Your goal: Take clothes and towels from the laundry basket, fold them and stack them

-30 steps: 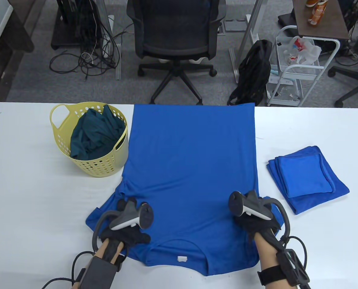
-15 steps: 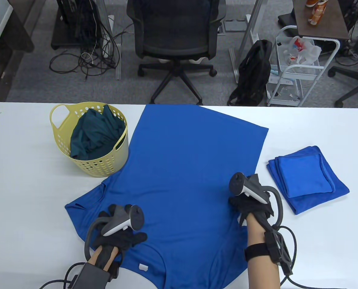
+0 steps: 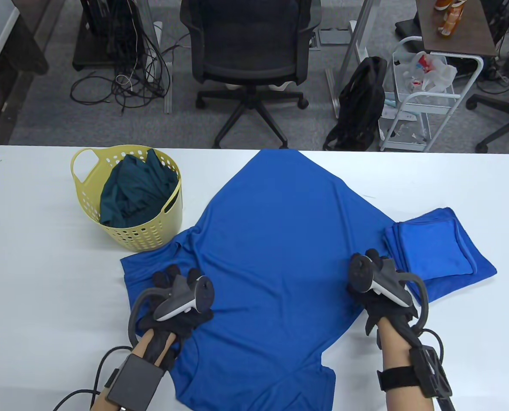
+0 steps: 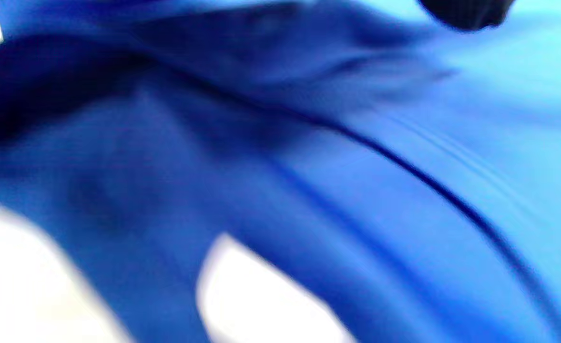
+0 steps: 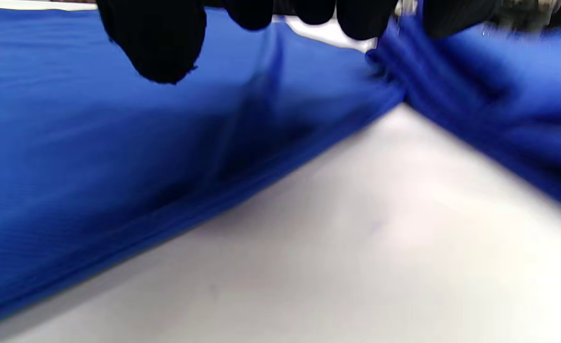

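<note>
A blue T-shirt (image 3: 276, 239) lies spread on the white table (image 3: 36, 265), turned at an angle, its collar end near the front edge. My left hand (image 3: 175, 280) rests flat on the shirt by its left sleeve, fingers spread. My right hand (image 3: 372, 267) rests on the shirt's right edge, next to a stack of folded blue towels (image 3: 438, 248). The shirt's far corner overlaps the towels' left edge. The right wrist view shows my fingertips (image 5: 161, 38) hanging over the shirt (image 5: 94, 143), with no fabric between them. The left wrist view shows only blurred blue fabric (image 4: 356, 190).
A yellow laundry basket (image 3: 151, 239) stands at the back left, touching the shirt's sleeve, with dark green clothes (image 3: 134, 192) inside. An office chair (image 3: 250, 51) stands beyond the table's far edge. Bare table shows at the left and front right.
The shirt has turned clockwise on the table, and its far corner now reaches the towels. Both hands moved with it: the left first left, then back up, the right up and rightward.
</note>
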`<state>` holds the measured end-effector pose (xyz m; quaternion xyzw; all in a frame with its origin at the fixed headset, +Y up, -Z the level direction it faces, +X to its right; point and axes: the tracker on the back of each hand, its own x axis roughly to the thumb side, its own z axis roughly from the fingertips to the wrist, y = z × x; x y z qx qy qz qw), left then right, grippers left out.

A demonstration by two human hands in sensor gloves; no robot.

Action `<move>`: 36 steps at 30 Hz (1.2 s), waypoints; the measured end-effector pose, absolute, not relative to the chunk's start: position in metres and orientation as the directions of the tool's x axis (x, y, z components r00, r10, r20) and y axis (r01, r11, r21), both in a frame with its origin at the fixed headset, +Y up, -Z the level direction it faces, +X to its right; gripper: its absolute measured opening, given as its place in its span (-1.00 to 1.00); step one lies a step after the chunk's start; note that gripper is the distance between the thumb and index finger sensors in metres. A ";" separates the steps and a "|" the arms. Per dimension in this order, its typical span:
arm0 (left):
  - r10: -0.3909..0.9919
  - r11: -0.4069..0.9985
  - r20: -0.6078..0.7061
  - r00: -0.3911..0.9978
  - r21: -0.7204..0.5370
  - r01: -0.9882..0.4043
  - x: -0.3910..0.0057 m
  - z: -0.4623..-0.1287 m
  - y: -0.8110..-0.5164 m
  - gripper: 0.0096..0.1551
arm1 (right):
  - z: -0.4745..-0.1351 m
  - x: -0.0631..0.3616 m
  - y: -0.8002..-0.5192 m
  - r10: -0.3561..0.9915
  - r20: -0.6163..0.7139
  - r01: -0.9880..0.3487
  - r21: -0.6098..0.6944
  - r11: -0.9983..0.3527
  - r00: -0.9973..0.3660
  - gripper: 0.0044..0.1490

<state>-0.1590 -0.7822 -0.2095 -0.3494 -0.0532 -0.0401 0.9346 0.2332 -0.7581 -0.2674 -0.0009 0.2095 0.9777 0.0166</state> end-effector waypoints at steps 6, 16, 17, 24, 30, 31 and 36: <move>-0.040 0.745 0.119 0.992 -0.658 0.109 -0.175 -0.225 -0.802 0.45 | -0.249 0.209 -0.771 -0.189 0.070 0.199 0.494 -0.847 -0.979 0.04; -0.159 0.823 0.111 0.981 -0.535 0.193 -0.191 -0.234 -0.778 0.22 | -0.236 0.235 -0.737 -0.040 0.098 0.073 0.365 -0.928 -0.994 -0.07; -0.099 0.809 0.067 0.993 -0.576 0.120 -0.190 -0.225 -0.782 0.30 | -0.244 0.240 -0.745 0.032 0.100 0.005 0.349 -0.937 -0.994 -0.05; -0.005 0.765 0.156 0.988 -0.636 0.105 -0.182 -0.226 -0.803 0.48 | -0.245 0.247 -0.784 0.097 -0.008 -0.082 0.599 -0.797 -0.995 0.21; -0.008 0.772 0.267 0.964 -0.611 0.175 -0.154 -0.278 -0.800 0.38 | -0.203 0.246 -0.763 -0.113 0.073 0.134 0.610 -0.781 -0.991 0.24; -0.022 0.780 0.279 0.960 -0.596 0.191 -0.151 -0.281 -0.798 0.34 | -0.200 0.247 -0.758 -0.127 0.079 0.149 0.605 -0.782 -0.989 0.19; -0.131 0.882 0.329 0.935 -0.392 0.261 -0.155 -0.248 -0.779 0.29 | -0.199 0.266 -0.743 0.062 0.069 -0.024 0.451 -0.892 -0.996 0.09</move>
